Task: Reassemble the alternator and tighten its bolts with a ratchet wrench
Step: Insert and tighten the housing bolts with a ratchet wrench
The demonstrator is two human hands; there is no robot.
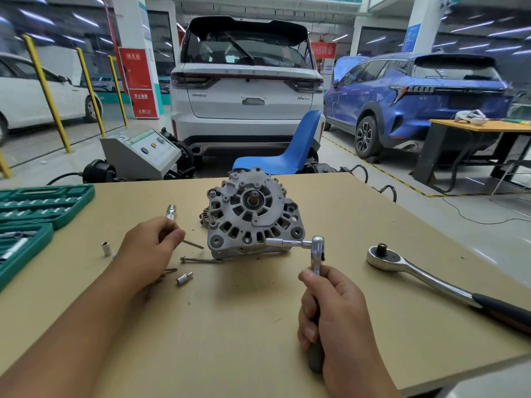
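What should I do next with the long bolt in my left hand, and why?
Probably slide the long bolt into an open hole of the alternator. Your left hand pinches it just beside the housing, while your right hand already holds the small ratchet, its extension pointing at the housing's lower edge.

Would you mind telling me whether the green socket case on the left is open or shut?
Open. The green socket case lies flat with its trays exposed, and rows of sockets sit visible in their slots.
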